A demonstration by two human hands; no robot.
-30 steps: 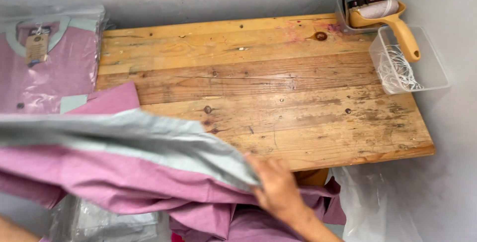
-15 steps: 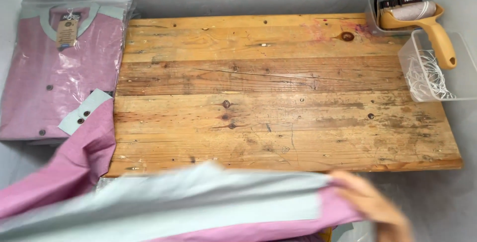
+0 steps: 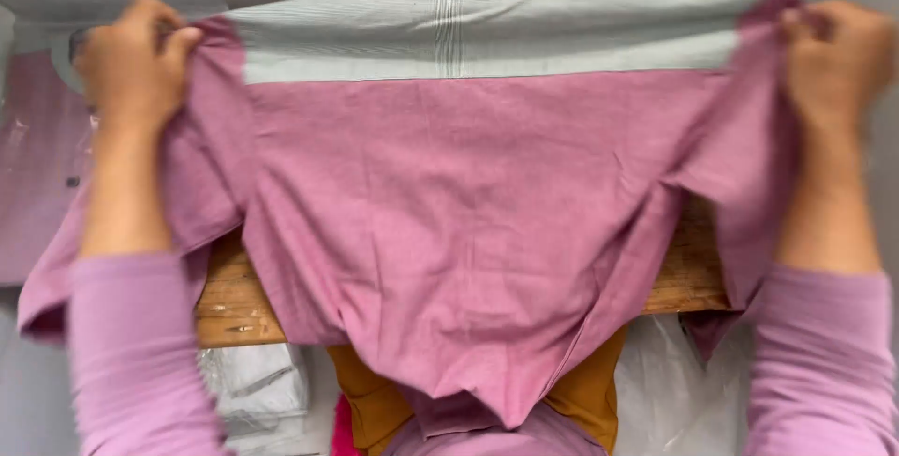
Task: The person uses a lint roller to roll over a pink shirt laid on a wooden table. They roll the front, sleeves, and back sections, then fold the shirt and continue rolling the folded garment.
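So right now I've got the pink shirt [image 3: 468, 231] stretched out wide in front of me, back side facing the camera, pale grey-green yoke and collar along the top. My left hand [image 3: 131, 63] has its fingers pinched shut on the left shoulder corner, and my right hand [image 3: 833, 63] is pinching the right shoulder the same way. The shirt hangs in the air over the wooden surface [image 3: 234, 306], the bottom hem drooping down past the near edge toward some orange fabric [image 3: 375, 400] and a plastic bag [image 3: 262, 381] below.

What could go wrong, as I see it: the hem is already dangling off the front edge, so if I lower it as it hangs, the bottom part could bunch or slide off toward that pile underneath. The sleeves are also folded back behind my wrists, so they could land crumpled under the body. And since each grip is only a pinch on a corner, one slip would probably drop that side and skew the whole thing.

Compared with half a second ago: the shirt was low at the bottom of the view, with the boards, the lint roller and the clear tray all visible. Now it's lifted and spread, covering nearly all of that. The packed pink shirt [image 3: 37, 184] at the left only peeks out.
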